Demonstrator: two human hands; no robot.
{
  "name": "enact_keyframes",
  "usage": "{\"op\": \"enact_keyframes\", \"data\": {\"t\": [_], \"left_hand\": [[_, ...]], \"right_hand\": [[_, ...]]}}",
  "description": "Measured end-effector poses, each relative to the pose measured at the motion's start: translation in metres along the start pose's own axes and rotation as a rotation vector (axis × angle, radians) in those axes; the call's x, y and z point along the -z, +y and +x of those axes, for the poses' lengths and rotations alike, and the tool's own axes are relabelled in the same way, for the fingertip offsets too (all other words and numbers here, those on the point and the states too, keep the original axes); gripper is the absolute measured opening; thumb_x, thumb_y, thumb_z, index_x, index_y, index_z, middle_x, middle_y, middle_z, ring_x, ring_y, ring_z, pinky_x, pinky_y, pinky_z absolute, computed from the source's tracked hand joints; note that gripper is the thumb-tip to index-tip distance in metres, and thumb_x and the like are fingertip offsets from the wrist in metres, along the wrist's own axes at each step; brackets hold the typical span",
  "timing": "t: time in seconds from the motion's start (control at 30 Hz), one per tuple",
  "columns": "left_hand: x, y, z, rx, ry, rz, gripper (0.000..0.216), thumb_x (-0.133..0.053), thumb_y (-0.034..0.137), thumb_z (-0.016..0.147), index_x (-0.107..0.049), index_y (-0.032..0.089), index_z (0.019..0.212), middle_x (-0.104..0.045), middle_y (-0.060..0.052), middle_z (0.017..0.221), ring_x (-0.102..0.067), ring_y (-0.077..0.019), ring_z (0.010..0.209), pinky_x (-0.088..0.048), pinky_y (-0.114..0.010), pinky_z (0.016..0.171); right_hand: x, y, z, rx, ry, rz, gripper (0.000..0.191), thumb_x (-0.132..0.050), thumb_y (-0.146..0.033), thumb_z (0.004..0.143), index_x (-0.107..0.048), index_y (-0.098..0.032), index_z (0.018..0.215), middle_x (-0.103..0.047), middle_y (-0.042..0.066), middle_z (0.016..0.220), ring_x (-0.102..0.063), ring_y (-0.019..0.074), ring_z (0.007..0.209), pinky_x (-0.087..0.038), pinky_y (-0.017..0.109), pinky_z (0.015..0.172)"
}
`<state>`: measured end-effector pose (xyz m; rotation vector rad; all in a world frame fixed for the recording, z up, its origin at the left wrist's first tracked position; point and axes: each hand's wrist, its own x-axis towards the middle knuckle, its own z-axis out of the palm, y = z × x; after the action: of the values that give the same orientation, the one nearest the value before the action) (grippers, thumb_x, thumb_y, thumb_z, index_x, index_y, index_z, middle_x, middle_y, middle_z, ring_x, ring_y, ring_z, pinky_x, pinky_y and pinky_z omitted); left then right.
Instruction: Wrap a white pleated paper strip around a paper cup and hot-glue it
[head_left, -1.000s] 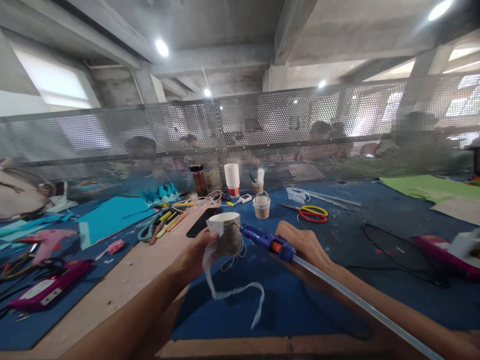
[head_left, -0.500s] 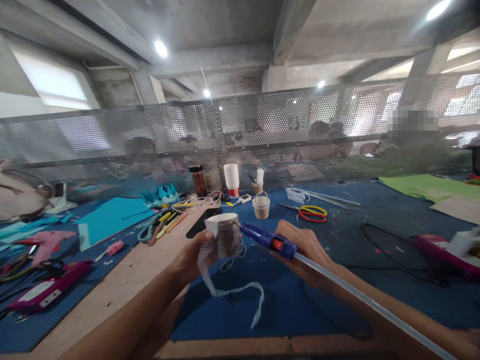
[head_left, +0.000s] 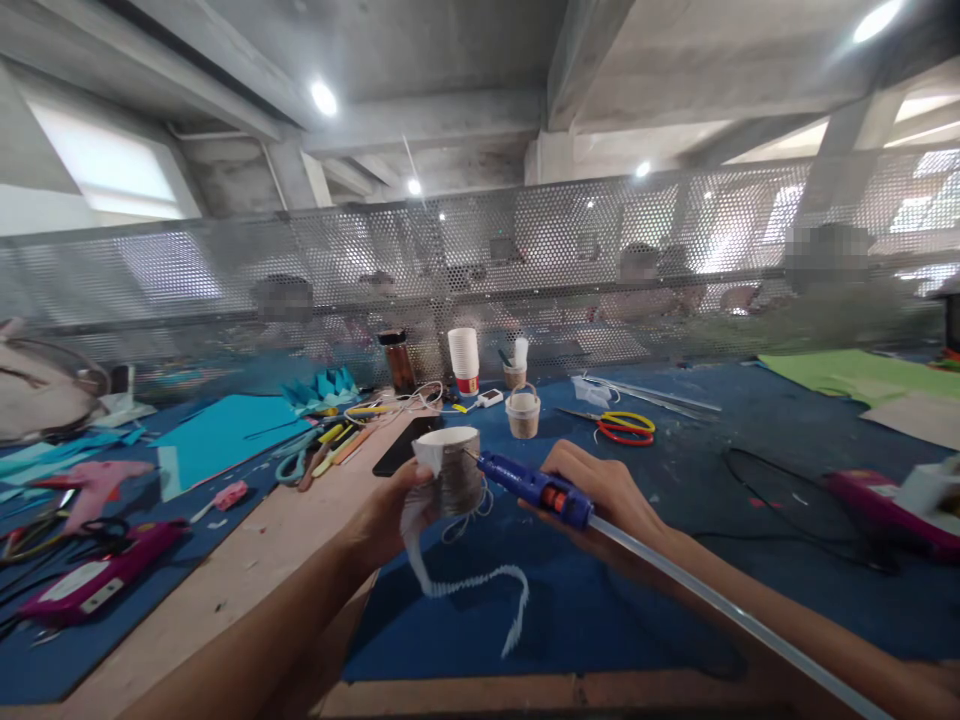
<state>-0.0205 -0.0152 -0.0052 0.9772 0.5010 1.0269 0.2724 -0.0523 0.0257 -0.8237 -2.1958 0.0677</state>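
While a pink glue gun [head_left: 97, 480] and a sheet of teal paper [head_left: 225, 430] lie off on the left of the blue table [head_left: 585, 620], the left hand [head_left: 386, 510] holds a paper cup [head_left: 457, 465] above the table's middle. Its fingers are curled round the cup's near side, and the thumb presses the end of a white crinkled trim [head_left: 450, 582] against the rim. The cup's wall is already covered in brownish twine, so that wrapping looks done. Only the top end of the trim sits on the cup. The rest dangles free below it, so most of the trim seems yet to be fixed. Just right of the cup, the nozzle of a blue glue gun [head_left: 532, 485] touches or nearly touches the wall beneath the rim. The right hand [head_left: 607, 495] is closed round its body, a clear glue stick [head_left: 712, 605] trailing back along the forearm. Farther right lie yellow-and-red scissors [head_left: 626, 428] and green paper [head_left: 847, 370].
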Motion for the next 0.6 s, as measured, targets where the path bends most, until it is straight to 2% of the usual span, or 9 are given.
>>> {"op": "enact_keyframes", "data": {"t": [0.33, 0.47, 0.6], "left_hand": [[0.0012, -0.0002, -0.0002, -0.001, -0.039, 0.019, 0.051, -0.068, 0.032, 0.086, -0.062, 0.017, 0.134, -0.077, -0.010, 0.111, -0.070, -0.0297, 0.110, -0.047, -0.043, 0.107], [0.0007, -0.0008, -0.0002, 0.001, 0.004, 0.021, 0.052, -0.071, 0.033, 0.084, -0.063, 0.017, 0.133, -0.078, -0.010, 0.109, -0.071, -0.0297, 0.107, -0.049, -0.041, 0.104], [0.0003, -0.0006, -0.0003, 0.001, -0.032, 0.001, 0.056, -0.069, 0.032, 0.085, -0.059, 0.019, 0.139, -0.078, -0.010, 0.110, -0.071, -0.0294, 0.108, -0.049, -0.041, 0.105]], "right_hand": [[-0.0085, 0.0074, -0.0020, 0.077, 0.103, -0.084, 0.008, -0.053, -0.021, 0.092, -0.049, -0.022, 0.086, -0.052, -0.003, 0.078, -0.043, 0.0102, 0.056, -0.027, 0.023, 0.053], [-0.0099, 0.0072, -0.0019, 0.075, 0.094, -0.102, 0.011, -0.052, -0.023, 0.094, -0.047, -0.023, 0.085, -0.052, -0.003, 0.077, -0.041, 0.0103, 0.055, -0.027, 0.024, 0.053], [-0.0091, 0.0063, -0.0023, 0.057, 0.083, -0.115, 0.012, -0.050, -0.024, 0.095, -0.047, -0.023, 0.084, -0.052, -0.003, 0.077, -0.041, 0.0105, 0.055, -0.027, 0.024, 0.053]]}}
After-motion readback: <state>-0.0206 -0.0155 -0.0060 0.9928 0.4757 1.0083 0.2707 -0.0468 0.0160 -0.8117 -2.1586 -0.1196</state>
